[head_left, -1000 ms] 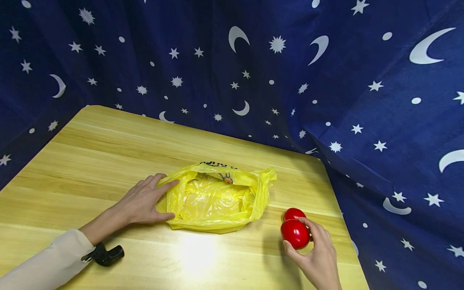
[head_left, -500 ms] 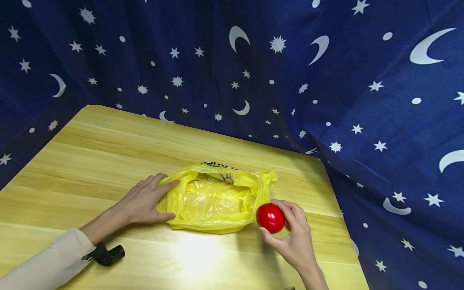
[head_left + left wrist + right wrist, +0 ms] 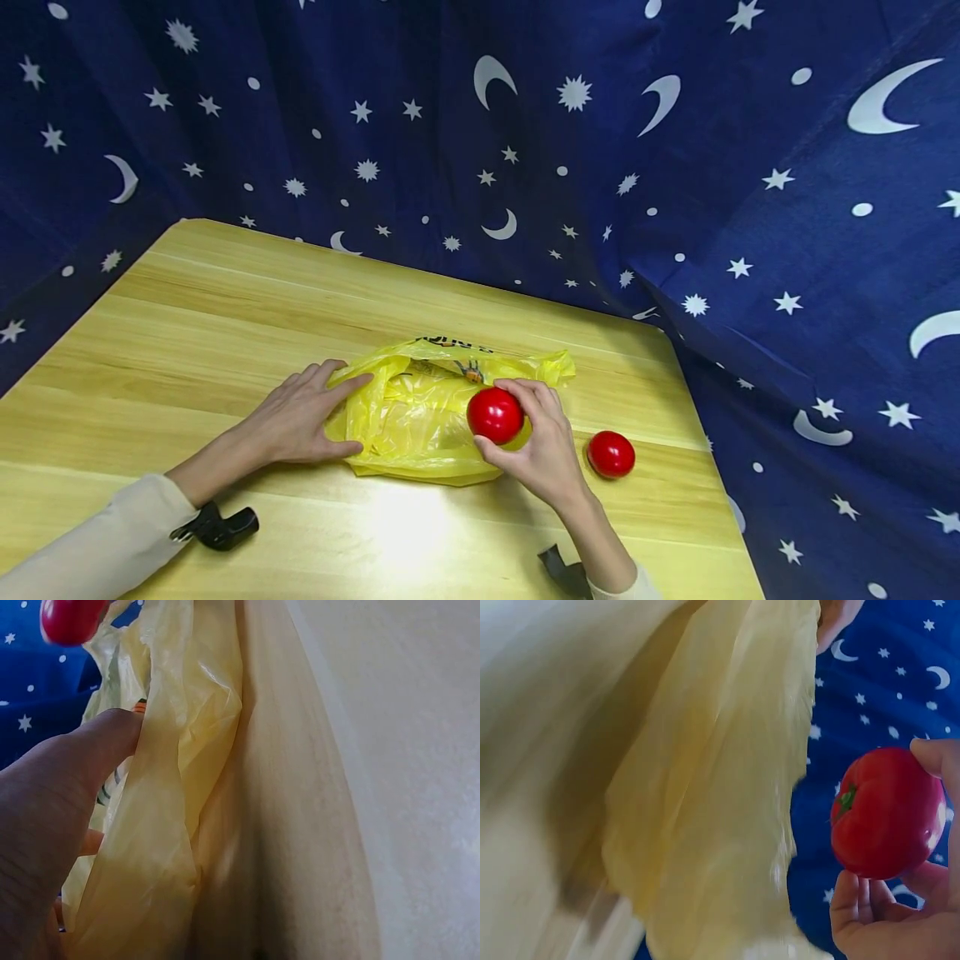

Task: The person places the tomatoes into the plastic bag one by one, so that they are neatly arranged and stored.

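Note:
A yellow plastic bag sits on the table with its mouth facing up. My left hand rests against the bag's left side, thumb and index finger spread apart along its rim; the other fingers are partly hidden. My right hand pinches a red tomato between thumb and fingers, above the right half of the bag's mouth. A green stem end shows on that tomato in the right wrist view, where it is clear of the plastic. Right of the bag, a second red tomato lies on the table.
The wooden table has its back edge against a dark blue curtain with moons and stars. The curtain also hangs along the right side. Black wrist mounts sit under both forearms.
My right hand has carried the tomato leftward and slightly away from me, from beside the second tomato to above the bag. My left hand and the bag stay nearly still.

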The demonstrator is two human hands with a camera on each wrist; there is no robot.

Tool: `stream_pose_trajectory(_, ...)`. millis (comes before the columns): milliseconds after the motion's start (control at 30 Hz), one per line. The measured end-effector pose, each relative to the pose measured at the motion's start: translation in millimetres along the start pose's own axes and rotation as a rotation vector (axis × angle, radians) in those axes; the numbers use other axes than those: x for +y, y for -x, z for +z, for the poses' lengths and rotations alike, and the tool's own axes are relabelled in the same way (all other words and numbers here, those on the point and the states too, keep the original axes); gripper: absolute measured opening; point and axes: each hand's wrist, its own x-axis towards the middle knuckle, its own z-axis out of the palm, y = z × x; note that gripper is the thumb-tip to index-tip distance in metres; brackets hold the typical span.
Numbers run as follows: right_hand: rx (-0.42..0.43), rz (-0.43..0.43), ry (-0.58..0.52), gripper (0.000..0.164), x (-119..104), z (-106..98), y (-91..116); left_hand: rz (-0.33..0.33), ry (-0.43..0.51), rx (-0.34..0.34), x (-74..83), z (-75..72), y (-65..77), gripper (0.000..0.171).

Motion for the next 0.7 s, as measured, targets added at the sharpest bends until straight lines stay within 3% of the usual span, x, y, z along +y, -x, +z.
stream_pose_trajectory(300,-0.099,-0.041,0.012,0.059,-6.9,40.6,-21.3,0.001,0.002,-0.003,1.3,-1.7,-0.9,0.095)
stream_pose_trajectory(700,-0.191,-0.087,0.034,0.06,-7.0,77.3,-25.1,-0.002,0.003,-0.005,1.2,0.1,-1.6,0.095)
